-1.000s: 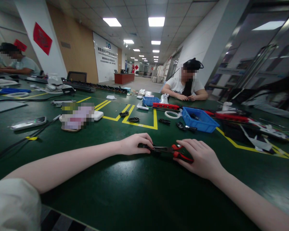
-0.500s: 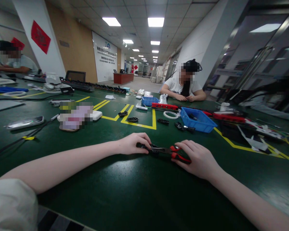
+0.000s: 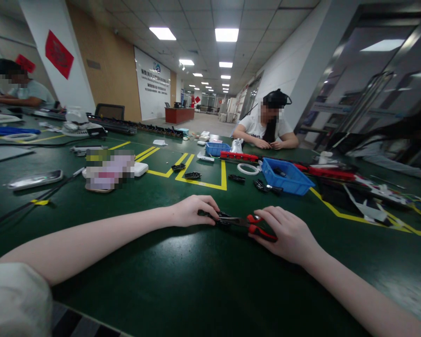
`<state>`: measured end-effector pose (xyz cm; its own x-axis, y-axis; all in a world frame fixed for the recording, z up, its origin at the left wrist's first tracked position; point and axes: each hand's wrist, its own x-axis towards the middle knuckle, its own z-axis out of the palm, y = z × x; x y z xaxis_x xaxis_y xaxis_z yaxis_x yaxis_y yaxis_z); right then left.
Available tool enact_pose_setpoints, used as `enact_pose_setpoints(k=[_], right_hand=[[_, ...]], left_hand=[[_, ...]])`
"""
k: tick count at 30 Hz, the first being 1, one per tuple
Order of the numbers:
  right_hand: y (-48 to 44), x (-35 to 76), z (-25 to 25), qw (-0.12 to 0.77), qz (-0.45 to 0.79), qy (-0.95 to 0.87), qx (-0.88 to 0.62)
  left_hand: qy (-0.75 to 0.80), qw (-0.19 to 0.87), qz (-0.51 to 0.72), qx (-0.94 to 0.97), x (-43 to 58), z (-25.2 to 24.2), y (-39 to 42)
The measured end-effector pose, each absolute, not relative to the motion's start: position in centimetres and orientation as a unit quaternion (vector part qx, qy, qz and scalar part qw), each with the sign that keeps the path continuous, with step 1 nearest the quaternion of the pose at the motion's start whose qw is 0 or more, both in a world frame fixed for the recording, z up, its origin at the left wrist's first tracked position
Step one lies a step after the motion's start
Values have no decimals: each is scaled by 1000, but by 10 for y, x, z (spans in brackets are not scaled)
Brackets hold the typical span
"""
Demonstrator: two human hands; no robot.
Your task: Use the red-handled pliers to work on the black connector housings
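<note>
My left hand (image 3: pixel 195 210) is closed on a small black plastic part (image 3: pixel 224 216), pinning it near the table surface. Red-handled pliers (image 3: pixel 257 228) are in my right hand (image 3: pixel 287 231), whose fingers wrap the two grips. The slim metal jaws point left and meet the black part beside my left fingertips; whether they bite on it I cannot tell. Beyond my hands, several similar black parts (image 3: pixel 192 175) lie on the green table (image 3: pixel 182 285).
A blue bin (image 3: pixel 287 177) with dark pieces stands ahead on the right, near a white ring (image 3: pixel 248 169) and a red strip (image 3: pixel 239 156). To the left lie a phone (image 3: pixel 108 172), a white case (image 3: pixel 140 169) and a black cable (image 3: pixel 52 193). Another person (image 3: pixel 268 124) sits opposite.
Both hands keep their hold on the black part and the pliers. The pliers and hands have barely shifted; the view has moved very slightly.
</note>
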<state>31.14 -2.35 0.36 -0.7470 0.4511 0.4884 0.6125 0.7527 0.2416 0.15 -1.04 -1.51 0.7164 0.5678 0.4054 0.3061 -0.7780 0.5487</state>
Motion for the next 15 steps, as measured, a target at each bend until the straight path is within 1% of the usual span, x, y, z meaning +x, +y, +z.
enact_pose_setpoints(k=[10,15], right_hand=[[-24,311,4,198,-180,-916,-300],[-19,314,-1,211,-142,-916,-310]], left_hand=[[267,237,295,886,3,-10,-17],[258,236,287,892,4,-9,-18]])
